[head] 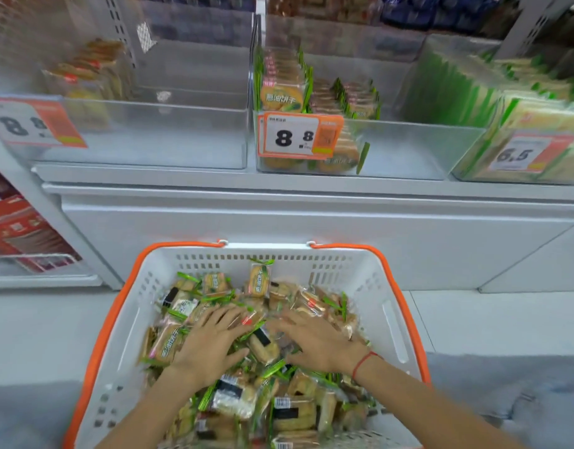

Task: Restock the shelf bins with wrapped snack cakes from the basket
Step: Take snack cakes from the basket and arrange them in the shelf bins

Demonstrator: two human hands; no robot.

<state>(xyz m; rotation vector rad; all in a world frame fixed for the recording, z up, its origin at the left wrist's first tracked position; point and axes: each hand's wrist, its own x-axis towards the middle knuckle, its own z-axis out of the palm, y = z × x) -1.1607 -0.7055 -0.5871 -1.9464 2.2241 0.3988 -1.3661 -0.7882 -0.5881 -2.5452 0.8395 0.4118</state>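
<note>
From the head view, a white perforated plastic basket with an orange rim and handles sits low in the middle, and everything else is placed from it. Inside it lies a loose heap of wrapped snack cakes in clear film with green edges — it fills most of the basket floor. Both hands lie on top of that heap. The left hand rests palm down on the left part of the pile, its fingers spread and nearly straight, so its grip is wide and closes on nothing. The right hand, with a thin red cord bracelet at the wrist, rests flat beside it, fingers spread toward the left hand; its grip too is wide. The fingertips of the two hands are near each other, though blur hides whether they touch.

Above the basket, on the white shelf, stands a clear plastic bin with an orange-framed price tag reading 8.8, partly filled with upright rows of the same cakes at its left. To the upper left of the basket is a second clear bin, holding only a few packets at its far left corner. To the upper right — a third clear bin of pale green-edged packets.
</note>
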